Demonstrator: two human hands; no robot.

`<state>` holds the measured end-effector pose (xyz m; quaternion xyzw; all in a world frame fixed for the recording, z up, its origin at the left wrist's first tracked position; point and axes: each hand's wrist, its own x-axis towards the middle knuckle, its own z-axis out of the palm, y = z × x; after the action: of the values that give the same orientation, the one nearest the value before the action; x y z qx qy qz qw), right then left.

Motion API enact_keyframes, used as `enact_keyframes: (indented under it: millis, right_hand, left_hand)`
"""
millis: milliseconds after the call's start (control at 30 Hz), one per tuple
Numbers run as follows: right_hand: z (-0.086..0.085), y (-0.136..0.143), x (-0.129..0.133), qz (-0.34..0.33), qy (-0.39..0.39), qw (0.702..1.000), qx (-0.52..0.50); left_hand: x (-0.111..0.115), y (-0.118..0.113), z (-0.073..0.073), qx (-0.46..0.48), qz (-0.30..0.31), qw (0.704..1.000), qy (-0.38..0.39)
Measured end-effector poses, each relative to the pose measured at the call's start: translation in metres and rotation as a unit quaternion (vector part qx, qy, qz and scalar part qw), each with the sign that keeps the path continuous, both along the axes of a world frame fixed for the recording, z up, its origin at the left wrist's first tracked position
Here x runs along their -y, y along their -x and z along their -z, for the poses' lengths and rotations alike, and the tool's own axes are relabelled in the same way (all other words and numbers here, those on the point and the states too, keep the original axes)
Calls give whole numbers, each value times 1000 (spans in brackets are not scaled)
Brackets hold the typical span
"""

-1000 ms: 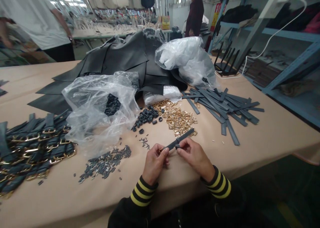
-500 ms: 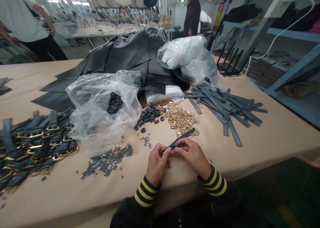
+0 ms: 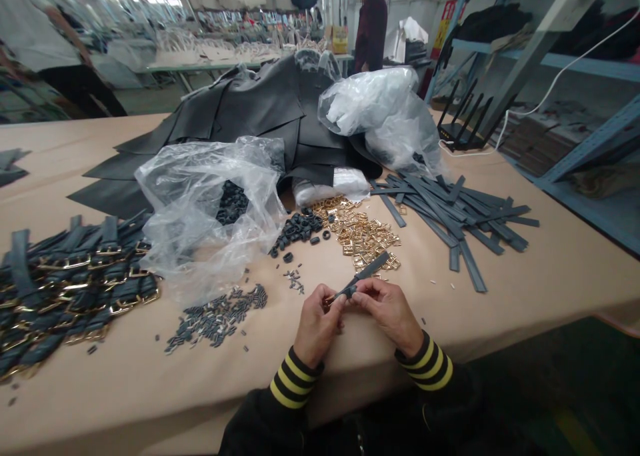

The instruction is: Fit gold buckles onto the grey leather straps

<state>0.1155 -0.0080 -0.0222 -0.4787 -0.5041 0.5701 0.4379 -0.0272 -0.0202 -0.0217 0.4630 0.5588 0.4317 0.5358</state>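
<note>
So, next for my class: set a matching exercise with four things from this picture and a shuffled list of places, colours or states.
Things:
1. Dark strap
2. Loose buckles
3. Router
4. Sleeve cuffs

Descriptions:
A. Black, with several antennas
B. Striped yellow and black
C. Held in the left hand
D. Gold-coloured, heaped

Pairs: 1-C, 2-D, 3-A, 4-B

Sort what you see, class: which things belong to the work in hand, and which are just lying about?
Likely part of the work:
dark strap, held by the left hand and right hand
gold buckles
loose strips
small dark loops
buckled straps

Probably just lying about:
black router
yellow box in the background
</note>
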Motion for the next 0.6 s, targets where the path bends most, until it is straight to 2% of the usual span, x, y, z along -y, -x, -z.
enact_keyframes:
  millis: [133, 267, 433, 600]
  right_hand:
    - [-2, -1, 0, 11, 32, 998, -48]
    - [-3, -5, -3, -19, 60, 997, -55]
    - [-4, -5, -4, -51, 60, 995, -56]
    - [-9, 2, 0, -65, 3, 998, 9]
  left_hand:
    - [-2, 7, -3, 21, 57, 998, 31]
    - [-3, 12, -2, 35, 87, 995, 28]
    - [-3, 14, -1, 42, 91, 995, 17]
    - [-2, 11, 0, 45, 63, 997, 11]
